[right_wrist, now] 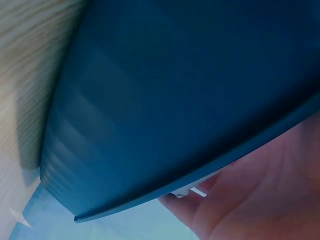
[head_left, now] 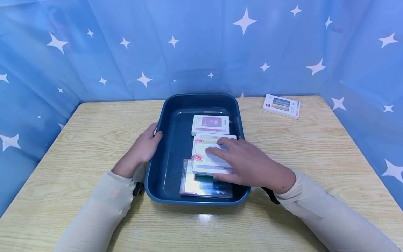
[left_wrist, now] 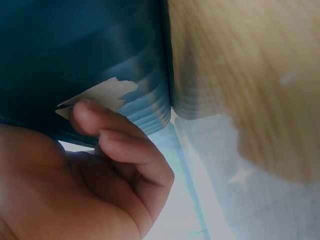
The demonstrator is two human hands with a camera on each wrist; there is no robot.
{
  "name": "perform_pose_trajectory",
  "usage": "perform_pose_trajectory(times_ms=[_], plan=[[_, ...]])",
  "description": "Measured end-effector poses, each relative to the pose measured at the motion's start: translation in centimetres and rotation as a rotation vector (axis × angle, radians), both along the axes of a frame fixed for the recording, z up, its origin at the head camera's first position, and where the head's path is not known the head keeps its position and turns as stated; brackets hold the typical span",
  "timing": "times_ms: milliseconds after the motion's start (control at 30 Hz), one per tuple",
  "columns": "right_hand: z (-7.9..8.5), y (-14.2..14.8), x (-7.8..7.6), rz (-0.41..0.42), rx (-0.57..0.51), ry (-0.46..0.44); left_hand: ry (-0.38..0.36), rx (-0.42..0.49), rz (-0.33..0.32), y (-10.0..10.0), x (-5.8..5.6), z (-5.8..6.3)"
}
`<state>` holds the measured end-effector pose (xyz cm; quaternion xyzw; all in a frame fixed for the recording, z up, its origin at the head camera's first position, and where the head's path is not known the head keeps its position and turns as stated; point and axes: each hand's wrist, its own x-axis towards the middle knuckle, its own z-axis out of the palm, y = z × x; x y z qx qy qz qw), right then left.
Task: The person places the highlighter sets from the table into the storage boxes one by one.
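My left hand point(head_left: 146, 145) grips the left rim of a dark blue plastic bin point(head_left: 167, 164), thumb over the edge. In the left wrist view its other fingers point(left_wrist: 132, 147) bend against the outer wall, near a torn paper label point(left_wrist: 105, 95). Inside the bin, my right hand point(head_left: 245, 162) spans a white box point(head_left: 206, 166) with red-printed stickers, its thumb at the near edge and fingers over the top. This box overlaps another white box point(head_left: 209, 135) and a shiny flat pack point(head_left: 204, 189). The right wrist view mostly shows the bin's outer wall, with the fingertips hidden.
A white box with a purple panel point(head_left: 211, 122) lies farther back in the bin. On the wooden table point(head_left: 315, 157), a white pack of coloured pens point(head_left: 281, 106) sits at the back right. A blue star-patterned curtain point(head_left: 195, 52) surrounds the table's back and sides.
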<state>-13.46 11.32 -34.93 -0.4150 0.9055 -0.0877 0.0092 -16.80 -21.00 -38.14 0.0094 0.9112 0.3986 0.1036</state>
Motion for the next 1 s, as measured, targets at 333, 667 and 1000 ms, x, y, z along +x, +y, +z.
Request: perform_pose_trajectory(times_ms=[333, 667, 1000], plan=[[-0.16, 0.01, 0.05, 0.002, -0.007, 0.007, 0.001, -0.002, 0.004, 0.06, -0.03, 0.03], [-0.43, -0.22, 0.41, 0.029, 0.003, 0.037, 0.006, 0.000, -0.001, 0.05, -0.09, -0.11], [-0.68, -0.61, 0.81, 0.058, 0.036, 0.030, 0.006, -0.007, -0.004, 0.05, -0.07, -0.03]])
